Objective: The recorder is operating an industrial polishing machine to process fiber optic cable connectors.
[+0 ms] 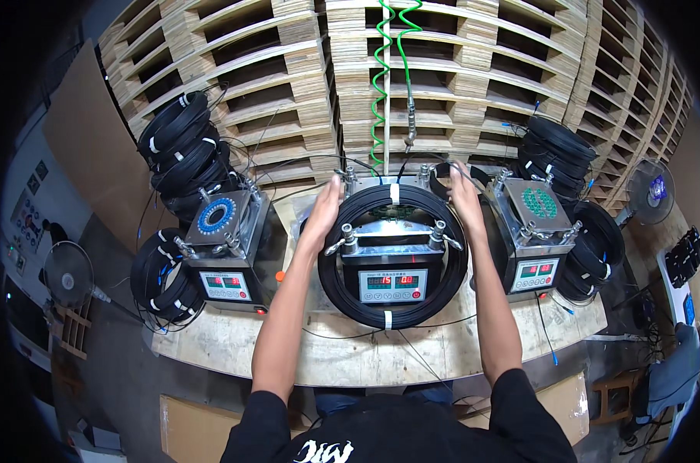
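In the head view, a person's bare left hand [323, 214] and bare right hand [465, 204] stand apart on either side of a round coil of black cable [346, 301] at the middle of a pale wooden counter [342, 363]. The fingers of both hands are stretched out and pointing to the far side, spread loosely rather than curled; whether the palms press on the coil cannot be told. The coil, bound with white ties at its near and far edges, is around the central grey metal machine [394, 262], whose display panel with lit red digits [394, 285] shows inside the ring. To the left is a similar metal machine topped by a blue ring of small pieces [216, 216]; to the right, another carries a round cluster of green pieces [539, 203]. A small orange round object [280, 275] lies between the left machine and the left forearm. More black cable coils are piled at the far left [180, 147] and far right [558, 154]. On the far side, stacked wooden pallets [249, 62] rise behind a green spiral hose [378, 85]. Round fans stand at the left [68, 274] and right [651, 189].
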A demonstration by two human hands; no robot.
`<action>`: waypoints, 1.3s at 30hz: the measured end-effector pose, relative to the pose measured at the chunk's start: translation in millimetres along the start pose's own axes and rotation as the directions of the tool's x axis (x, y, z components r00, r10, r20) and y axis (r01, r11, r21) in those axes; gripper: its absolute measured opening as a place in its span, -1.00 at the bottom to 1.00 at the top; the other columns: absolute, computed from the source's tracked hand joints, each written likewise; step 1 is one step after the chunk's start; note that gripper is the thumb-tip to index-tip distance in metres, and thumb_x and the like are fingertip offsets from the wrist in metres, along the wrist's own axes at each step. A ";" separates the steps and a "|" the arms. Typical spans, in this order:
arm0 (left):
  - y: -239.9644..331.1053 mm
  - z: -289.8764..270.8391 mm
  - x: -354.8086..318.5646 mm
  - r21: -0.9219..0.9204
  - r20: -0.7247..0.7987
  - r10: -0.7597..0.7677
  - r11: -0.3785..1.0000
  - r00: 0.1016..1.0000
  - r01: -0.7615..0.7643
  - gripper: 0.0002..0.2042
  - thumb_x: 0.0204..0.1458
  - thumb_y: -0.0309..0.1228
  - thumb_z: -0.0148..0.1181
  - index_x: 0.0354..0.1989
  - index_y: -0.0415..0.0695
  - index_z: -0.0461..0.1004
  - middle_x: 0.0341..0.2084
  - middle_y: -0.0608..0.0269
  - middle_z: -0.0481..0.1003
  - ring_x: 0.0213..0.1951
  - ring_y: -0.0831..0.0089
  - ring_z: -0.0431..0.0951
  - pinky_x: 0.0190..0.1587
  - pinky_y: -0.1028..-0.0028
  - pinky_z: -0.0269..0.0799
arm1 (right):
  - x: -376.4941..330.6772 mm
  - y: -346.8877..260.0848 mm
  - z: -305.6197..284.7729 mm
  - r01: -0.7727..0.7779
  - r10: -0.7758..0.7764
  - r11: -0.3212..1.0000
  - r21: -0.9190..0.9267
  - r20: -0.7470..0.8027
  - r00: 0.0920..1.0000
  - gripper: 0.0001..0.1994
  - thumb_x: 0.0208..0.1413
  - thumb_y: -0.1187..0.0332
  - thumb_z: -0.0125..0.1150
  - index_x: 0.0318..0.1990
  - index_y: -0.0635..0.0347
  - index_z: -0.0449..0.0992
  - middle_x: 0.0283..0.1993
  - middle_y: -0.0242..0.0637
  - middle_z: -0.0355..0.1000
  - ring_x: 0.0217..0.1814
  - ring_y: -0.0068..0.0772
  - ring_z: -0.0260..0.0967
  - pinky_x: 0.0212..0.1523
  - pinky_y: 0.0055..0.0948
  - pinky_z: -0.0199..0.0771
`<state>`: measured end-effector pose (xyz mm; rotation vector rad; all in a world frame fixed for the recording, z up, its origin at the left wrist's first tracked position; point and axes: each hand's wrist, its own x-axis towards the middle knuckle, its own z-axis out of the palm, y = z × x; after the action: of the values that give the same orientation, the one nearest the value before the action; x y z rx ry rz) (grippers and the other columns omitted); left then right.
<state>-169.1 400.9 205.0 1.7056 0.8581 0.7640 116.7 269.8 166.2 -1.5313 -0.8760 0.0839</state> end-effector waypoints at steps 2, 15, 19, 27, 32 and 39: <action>-13.4 2.5 37.3 -0.151 -0.117 -0.106 0.985 0.987 0.088 -0.32 0.28 0.21 -0.16 0.23 -0.18 0.39 0.02 0.18 0.48 -0.06 0.36 0.46 0.02 0.30 0.30 | 28.7 7.6 12.3 -0.018 0.021 0.998 -0.054 0.041 0.999 -0.51 0.37 -0.02 -0.02 0.25 0.11 0.37 -0.20 -0.18 0.44 -0.31 -0.42 0.45 -0.24 -0.39 0.49; -111.3 -9.7 156.9 -0.596 -0.003 -0.382 0.743 0.924 0.305 -0.82 0.18 -0.08 0.25 -0.30 0.13 0.56 -0.42 0.47 0.55 -0.37 0.51 0.45 -0.50 0.28 0.31 | 86.7 49.1 73.3 -0.649 0.516 0.725 0.230 0.443 0.733 -0.72 0.38 0.22 0.00 -0.40 0.09 0.41 -0.62 -0.47 0.30 -0.65 -0.57 0.21 -0.68 -0.54 0.17; -109.0 -21.5 134.1 -0.532 0.013 -0.240 0.821 0.971 0.210 -0.85 0.24 -0.18 0.17 -0.17 0.10 0.57 -0.31 0.46 0.56 -0.24 0.55 0.51 -0.30 0.32 0.38 | 78.1 48.2 57.1 -0.554 0.416 0.799 0.236 0.449 0.791 -0.76 0.36 0.13 0.05 -0.18 0.10 0.42 -0.45 -0.32 0.41 -0.60 -0.42 0.36 -0.60 -0.46 0.36; -52.5 -9.9 4.7 -0.205 -0.024 0.109 0.972 0.994 -0.111 -0.42 0.37 0.01 -0.14 0.16 -0.32 0.47 0.05 0.06 0.54 0.10 0.35 0.48 0.21 0.43 0.27 | -11.6 7.3 10.4 -0.095 0.064 0.986 0.134 0.225 0.972 -0.51 0.42 0.04 -0.09 0.28 0.21 0.36 -0.18 -0.19 0.51 -0.30 -0.48 0.45 -0.22 -0.50 0.47; -52.2 -12.7 -34.0 -0.185 0.017 0.069 0.981 0.997 -0.064 -0.32 0.36 0.12 -0.25 0.12 -0.33 0.49 -0.02 0.11 0.56 0.02 0.41 0.48 0.18 0.47 0.27 | -47.6 -9.0 -1.8 0.031 -0.053 0.996 0.078 0.305 0.951 -0.36 0.46 -0.07 -0.31 0.07 0.39 0.52 0.05 -0.17 0.51 0.08 -0.38 0.41 0.23 -0.46 0.26; -29.9 -9.5 -25.1 -0.116 0.044 0.008 0.993 0.999 -0.002 -0.23 0.31 0.23 -0.30 0.19 -0.33 0.42 0.05 0.05 0.51 0.09 0.32 0.44 0.22 0.41 0.23 | -54.1 -25.5 -4.2 -0.105 0.092 0.994 0.017 0.355 0.930 -0.20 0.36 -0.27 -0.35 0.15 0.38 0.48 0.13 -0.08 0.48 0.20 -0.27 0.36 0.31 -0.41 0.17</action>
<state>-195.8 391.0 176.7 1.6169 0.7645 0.7617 69.0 233.6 165.8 -1.5511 -1.0737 0.4589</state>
